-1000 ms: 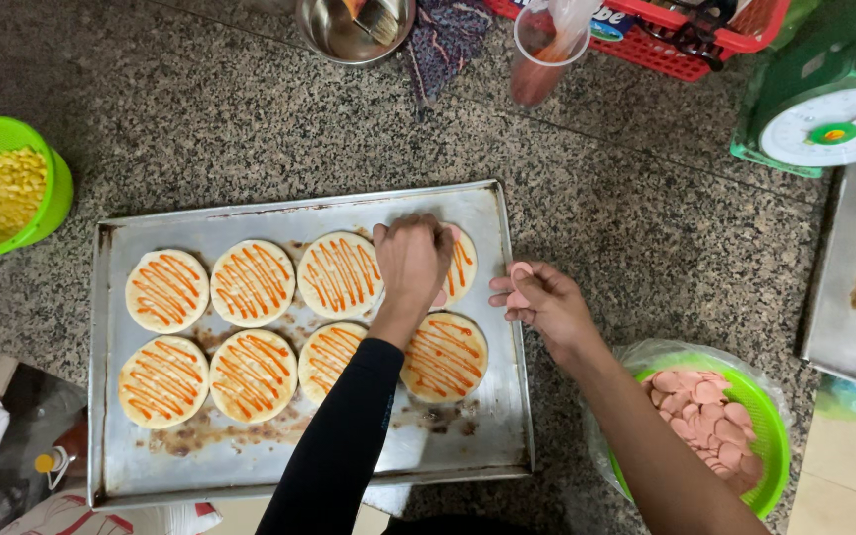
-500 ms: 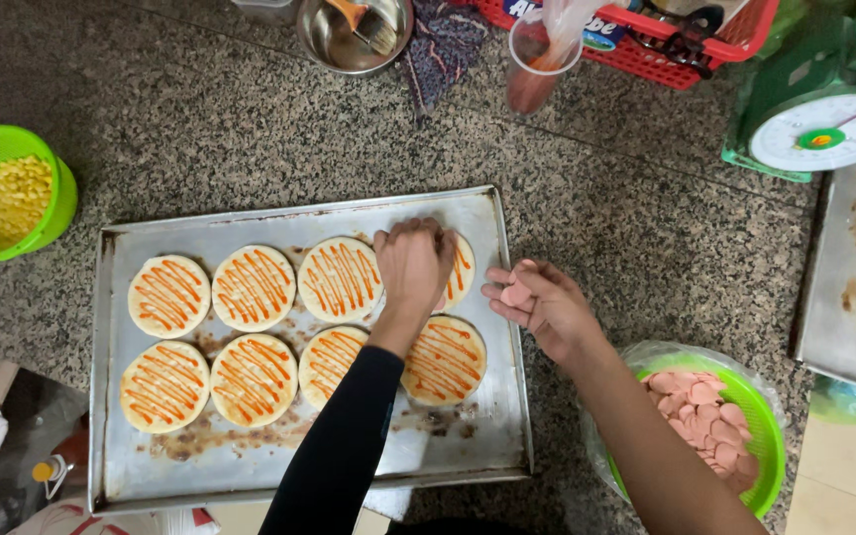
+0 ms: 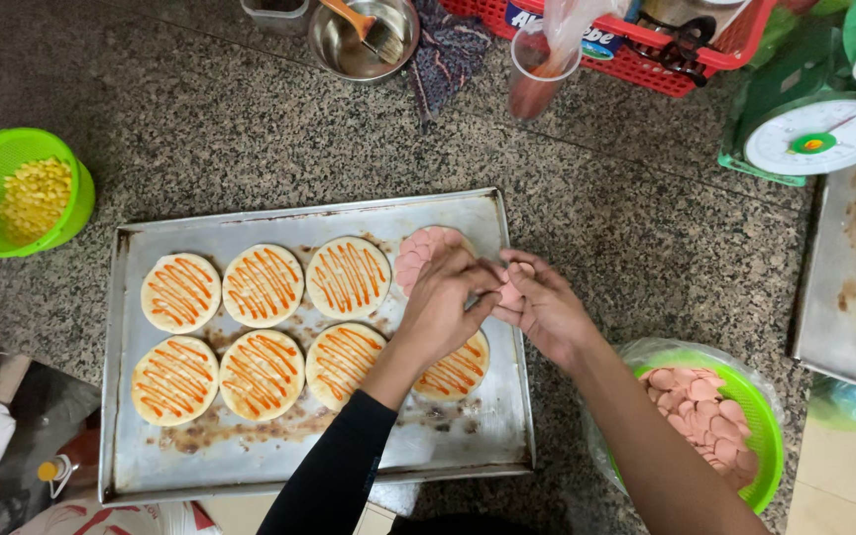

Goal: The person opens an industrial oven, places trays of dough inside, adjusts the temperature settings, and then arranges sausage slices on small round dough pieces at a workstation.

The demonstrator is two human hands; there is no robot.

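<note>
Both hands meet over the right edge of the baking tray (image 3: 160,466), close above the dough round already covered in pink sausage slices (image 3: 420,253), which sits at the tray's upper right corner. The left hand (image 3: 443,307) curls its fingers in to pinch a slice from the small stack that the right hand (image 3: 547,312) cups between thumb and fingers; held this near the round, each slice likely needs only a short drop. The other rounds (image 3: 262,285) on the tray carry orange sauce stripes and no meat. Off the tray's lower right corner stands the green bowl of sausage slices (image 3: 710,416), within easy reach of the right arm. Left of the tray is a green basket of corn (image 3: 32,193); beyond its top edge, a metal bowl (image 3: 359,40); to its upper right, a kitchen scale (image 3: 819,134). Nothing lies between hands and rounds.
</note>
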